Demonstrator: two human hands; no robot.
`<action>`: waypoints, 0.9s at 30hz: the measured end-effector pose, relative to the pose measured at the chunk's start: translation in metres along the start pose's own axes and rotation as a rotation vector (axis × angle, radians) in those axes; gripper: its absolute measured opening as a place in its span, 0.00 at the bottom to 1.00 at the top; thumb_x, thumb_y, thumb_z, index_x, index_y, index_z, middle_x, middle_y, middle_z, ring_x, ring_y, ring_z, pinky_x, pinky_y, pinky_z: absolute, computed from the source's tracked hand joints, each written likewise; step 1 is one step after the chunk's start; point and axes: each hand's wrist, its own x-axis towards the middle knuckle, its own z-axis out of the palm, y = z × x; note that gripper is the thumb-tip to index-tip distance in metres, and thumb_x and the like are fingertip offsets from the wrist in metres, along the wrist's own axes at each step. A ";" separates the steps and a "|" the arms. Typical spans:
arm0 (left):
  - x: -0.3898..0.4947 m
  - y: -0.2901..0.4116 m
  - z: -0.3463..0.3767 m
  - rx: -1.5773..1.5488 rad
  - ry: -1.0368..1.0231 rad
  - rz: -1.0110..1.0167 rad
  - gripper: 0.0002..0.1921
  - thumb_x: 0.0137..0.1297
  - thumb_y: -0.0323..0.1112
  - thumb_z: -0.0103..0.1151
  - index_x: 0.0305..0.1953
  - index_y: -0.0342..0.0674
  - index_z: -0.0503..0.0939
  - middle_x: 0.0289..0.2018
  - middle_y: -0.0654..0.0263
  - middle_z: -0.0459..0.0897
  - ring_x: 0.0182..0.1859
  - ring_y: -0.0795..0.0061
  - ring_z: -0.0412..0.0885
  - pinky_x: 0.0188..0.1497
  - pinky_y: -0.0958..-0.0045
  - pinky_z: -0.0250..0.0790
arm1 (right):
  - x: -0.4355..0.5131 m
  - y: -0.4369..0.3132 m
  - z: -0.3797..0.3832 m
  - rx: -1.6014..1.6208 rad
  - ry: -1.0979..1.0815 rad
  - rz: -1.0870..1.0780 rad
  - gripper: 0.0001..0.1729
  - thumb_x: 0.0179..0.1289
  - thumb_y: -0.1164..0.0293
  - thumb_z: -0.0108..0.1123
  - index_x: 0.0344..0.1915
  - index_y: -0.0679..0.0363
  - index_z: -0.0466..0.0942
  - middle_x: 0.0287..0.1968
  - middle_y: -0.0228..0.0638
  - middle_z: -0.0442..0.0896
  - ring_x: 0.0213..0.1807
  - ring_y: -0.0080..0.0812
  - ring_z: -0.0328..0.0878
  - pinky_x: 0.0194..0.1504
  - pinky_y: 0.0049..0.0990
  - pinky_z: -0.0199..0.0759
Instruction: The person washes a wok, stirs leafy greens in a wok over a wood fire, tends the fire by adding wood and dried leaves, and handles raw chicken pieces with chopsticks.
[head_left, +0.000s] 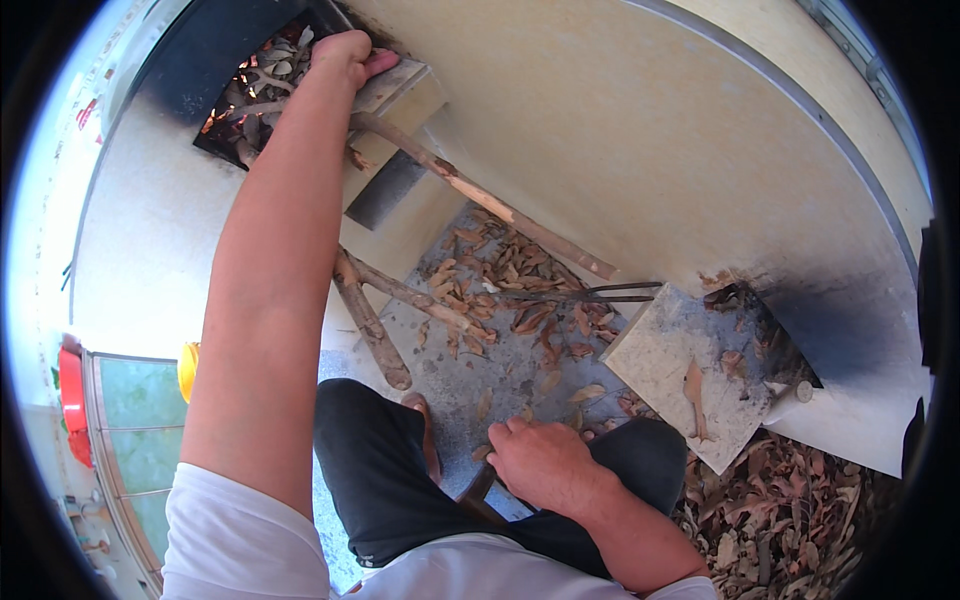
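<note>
My left hand (346, 58) reaches to the mouth of a wall stove, at the edge of its stone ledge (397, 84). Its fingers are bent and partly hidden, so any object in them cannot be made out. Beside it, dry leaves (281, 54) and sticks lie among small flames and embers inside the firebox (238, 120). A long branch (487, 199) slants out from the ledge, and a forked branch (375, 322) sticks out from behind my left forearm. My right hand (544, 457) hangs between my knees, fingers curled, just above a wooden stool edge (480, 491).
Fire tongs (570, 294) rest against a second ledge (675, 367), beside another sooty stove opening (780, 337). Fallen leaves (517, 262) litter the concrete floor, with a large leaf pile (780, 517) at lower right. A square vent hole (386, 189) sits below the first ledge.
</note>
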 end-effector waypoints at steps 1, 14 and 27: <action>0.001 0.000 -0.001 -0.015 -0.005 0.010 0.16 0.66 0.12 0.43 0.53 0.25 0.74 0.43 0.47 0.82 0.37 0.53 0.86 0.34 0.55 0.89 | 0.000 0.000 0.000 0.001 -0.002 0.001 0.15 0.70 0.62 0.59 0.42 0.65 0.76 0.40 0.46 0.83 0.39 0.50 0.85 0.39 0.46 0.81; -0.066 0.024 -0.016 0.037 -0.055 0.044 0.16 0.69 0.21 0.49 0.57 0.23 0.72 0.48 0.48 0.81 0.41 0.58 0.87 0.33 0.66 0.85 | 0.000 0.003 0.000 -0.008 0.015 0.008 0.15 0.69 0.62 0.59 0.42 0.64 0.76 0.40 0.45 0.83 0.41 0.50 0.84 0.42 0.46 0.80; -0.317 -0.001 -0.133 0.379 -0.024 0.444 0.20 0.73 0.32 0.58 0.63 0.32 0.72 0.49 0.61 0.82 0.33 0.79 0.84 0.24 0.82 0.69 | 0.006 0.009 0.003 -0.024 -0.013 0.051 0.15 0.69 0.61 0.58 0.43 0.62 0.79 0.45 0.46 0.85 0.47 0.51 0.84 0.49 0.47 0.78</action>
